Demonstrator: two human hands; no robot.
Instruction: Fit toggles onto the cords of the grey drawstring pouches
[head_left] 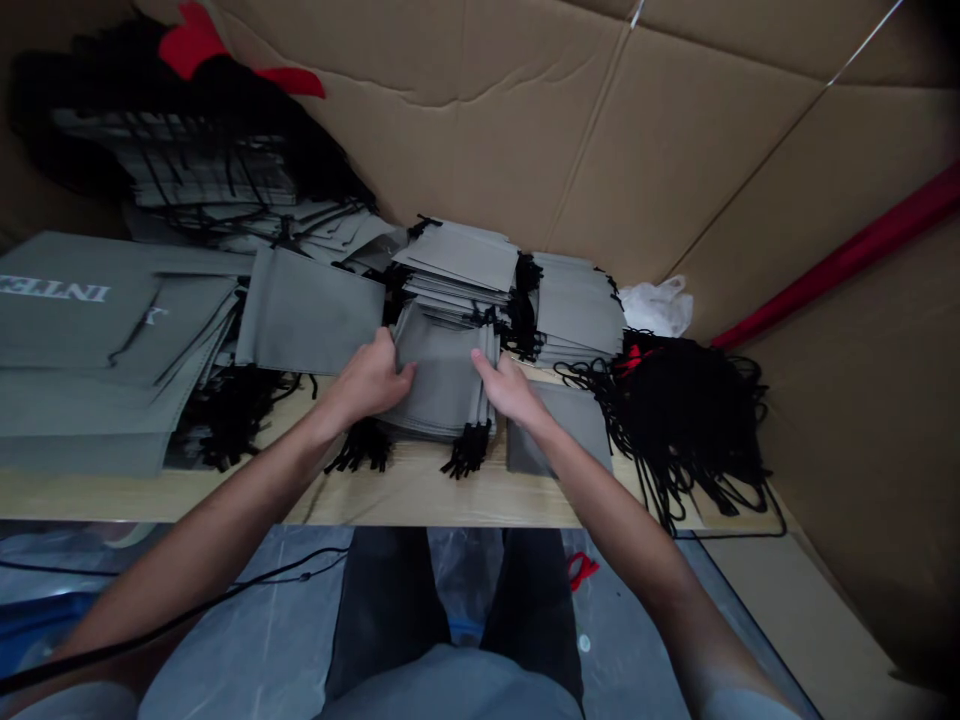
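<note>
The bags (439, 375) look like matt cloth, the cords (690, 410) dull fabric, the table (420, 492) smooth wood, the wall (517, 150) creased, matt cardboard.

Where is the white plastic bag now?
In the head view, the white plastic bag is right of centre, by the cardboard wall, behind a heap of black cords and just right of a stack of grey pouches.

Brown cardboard (510, 130) stands behind a pale wooden table (450, 505), near a crumpled white plastic bag (660, 306); a red loop (588, 571) lies on the grey floor (622, 650).
</note>
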